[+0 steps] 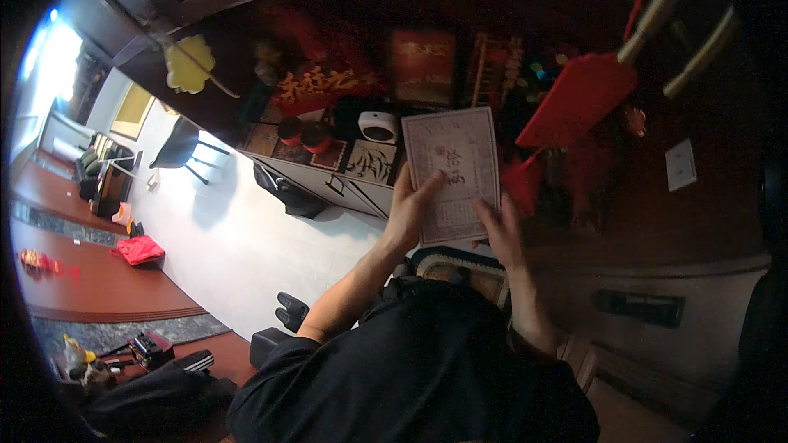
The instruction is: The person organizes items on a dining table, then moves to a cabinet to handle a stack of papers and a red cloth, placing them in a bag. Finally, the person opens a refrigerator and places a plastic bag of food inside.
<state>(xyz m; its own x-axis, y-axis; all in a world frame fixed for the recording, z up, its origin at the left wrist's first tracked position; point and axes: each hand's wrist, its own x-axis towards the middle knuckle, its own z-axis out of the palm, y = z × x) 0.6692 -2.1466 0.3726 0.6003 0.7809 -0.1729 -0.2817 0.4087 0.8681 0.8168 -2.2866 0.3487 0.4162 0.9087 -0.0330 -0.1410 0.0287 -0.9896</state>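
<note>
A flat rectangular pale card or box (pixel 454 141) with an ornate border and dark writing is held upright in front of me. My left hand (pixel 414 203) grips its left edge, thumb across the front. At its lower right edge is my right hand (pixel 502 227), slightly blurred, with fingers on the front face. Just behind, on a cabinet top, stand a small white device with a dark round face (pixel 378 127), two dark round containers with red bands (pixel 317 137) and a tile with a leaf pattern (pixel 371 160). A red box with gold writing (pixel 423 67) stands farther back.
A red hanging ornament (pixel 575 98) dangles from a gold door handle (pixel 659 6) at the right. Below the cabinet top are white cabinet doors (pixel 326 183) and a black bag (pixel 292 194). A patterned mat (pixel 468 277) lies near my feet. A black chair (pixel 178 144) stands at the left.
</note>
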